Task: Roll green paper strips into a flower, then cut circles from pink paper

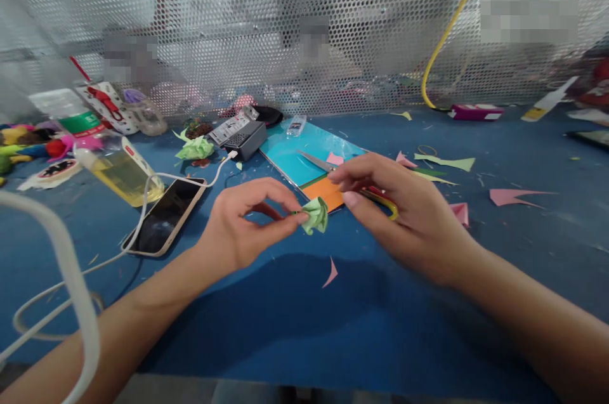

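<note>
Pinched between the thumb and fingers of my left hand [252,217] is a small crumpled green paper flower [315,216], its ruffled end pointing right. My right hand [399,214] is to the right of the flower, fingers bent and a small gap between thumb and fingertips, with nothing visible held there. Behind it are scissors [316,160], blades toward the upper left and a yellow and red handle partly hidden by my fingers. They appear to rest over the blue sheet [285,156] and orange sheet [318,191]. A pink paper scrap [332,273] lies below the flower.
On the left are a phone [164,219], a white cable [78,274], a bottle of yellowish liquid [121,172] and a green crumpled paper [196,147]. Pink paper [511,196] and green offcuts [450,162] lie right. Perforated metal panel [371,30] stands behind.
</note>
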### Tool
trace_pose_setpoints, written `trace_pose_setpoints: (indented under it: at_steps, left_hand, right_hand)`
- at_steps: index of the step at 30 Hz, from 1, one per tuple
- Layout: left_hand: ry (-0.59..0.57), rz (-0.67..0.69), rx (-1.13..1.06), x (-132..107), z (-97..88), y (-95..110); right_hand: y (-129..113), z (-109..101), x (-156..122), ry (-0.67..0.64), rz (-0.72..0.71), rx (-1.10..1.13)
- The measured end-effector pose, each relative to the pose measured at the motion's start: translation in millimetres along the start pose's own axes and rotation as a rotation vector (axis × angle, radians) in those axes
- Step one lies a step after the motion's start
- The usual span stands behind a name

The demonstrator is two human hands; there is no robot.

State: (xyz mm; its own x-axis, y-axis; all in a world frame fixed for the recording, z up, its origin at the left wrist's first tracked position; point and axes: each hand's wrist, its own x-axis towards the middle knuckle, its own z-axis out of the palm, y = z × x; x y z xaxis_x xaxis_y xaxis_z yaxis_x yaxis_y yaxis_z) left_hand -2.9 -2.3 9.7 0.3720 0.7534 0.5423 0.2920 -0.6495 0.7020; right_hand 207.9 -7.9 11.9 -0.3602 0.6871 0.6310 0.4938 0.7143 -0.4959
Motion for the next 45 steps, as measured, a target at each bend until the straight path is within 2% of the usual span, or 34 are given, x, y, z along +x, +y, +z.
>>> trace_pose_setpoints:
  at_steps: [3, 5, 7, 13, 17, 20, 24, 31, 36, 45]
  left_hand:
    - [0.077, 0.004, 0.027, 0, 0.9, -1]
    - [0.101, 0.001, 0.033, 1, 0.9, -1]
    - [0.089, -0.005, 0.025, 1, 0.3, -1]
    - [-0.053, -0.057, -0.067, 1, -3.2, 1]
    - [-0.012, -0.125, -0.053, 2, -4.6, -1]
    - [-0.043, -0.045, -0.018, 3, -4.7, -4]
    - [-0.091, 0.116, 0.012, 3, -4.2, -7]
    - [0.031, 0.291, 0.040, 2, -1.0, -13]
    - [0.109, 0.332, 0.043, 2, -0.7, -14]
    - [0.125, 0.355, 0.079, 1, -0.7, -12]
  right_hand:
    - [2, 4, -2, -0.132, 0.207, 0.201]
    - [2, 8, -3, -0.208, 0.248, 0.342]
    - [1, 11, -3, -0.223, 0.250, 0.425]
    - [-5, 9, 0, -0.083, 0.150, 0.362]
    - [-6, 4, -1, -0.067, 0.030, 0.238]
    - [-5, 4, -3, -0.094, -0.061, 0.184]
    - [-5, 6, -4, -0.113, -0.099, 0.176]
    - [-3, 6, -5, -0.104, -0.068, 0.294]
    - [-6, 4, -4, -0.057, -0.064, 0.288]
    - [-4, 2, -3, -0.065, -0.236, 0.125]
